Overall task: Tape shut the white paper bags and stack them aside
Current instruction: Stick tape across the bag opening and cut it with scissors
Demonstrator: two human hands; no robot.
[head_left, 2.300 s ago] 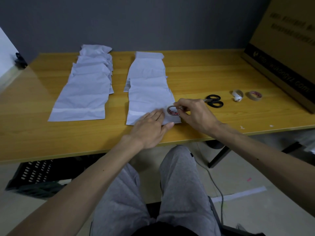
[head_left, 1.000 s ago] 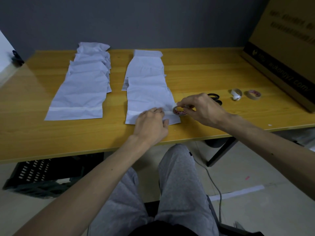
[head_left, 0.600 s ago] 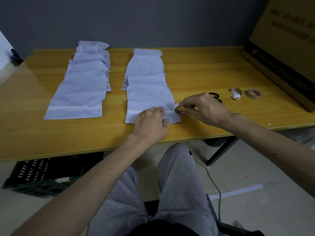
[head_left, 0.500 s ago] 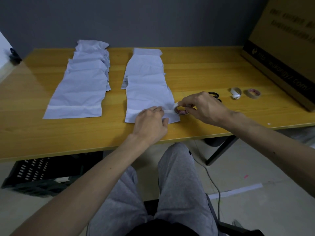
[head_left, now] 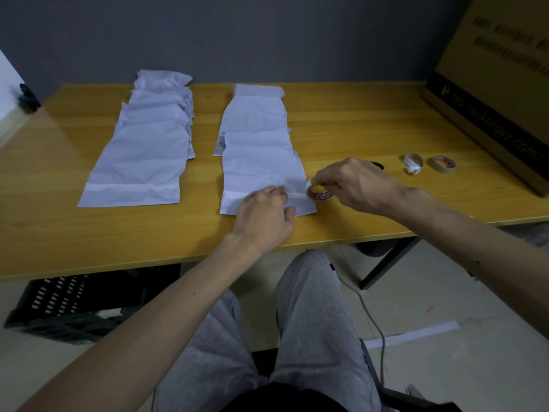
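Left hand (head_left: 263, 215), near the bench (head_left: 356, 129) edge: bent fingertips press the tape strip (head_left: 294, 197) onto the folded mouth of the front paper bag (head_left: 261, 171); it grips nothing. Right hand (head_left: 356, 185) is just beside it, pinching the tape roll (head_left: 318, 194) at the bag's right edge. Strip looks nearly across. To do it well: hold the strip taut and low, rub flat toward the roll, tear clear of the paper. Farther left, taped bags (head_left: 142, 156) lie overlapped.

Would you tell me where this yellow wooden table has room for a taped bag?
Bare wood: left of the left row of white paper bags, along the table's front edge, and between the right row of bags and the brown cardboard box. Crowded around the right hand, its red-cored tape roll and two spare rolls.
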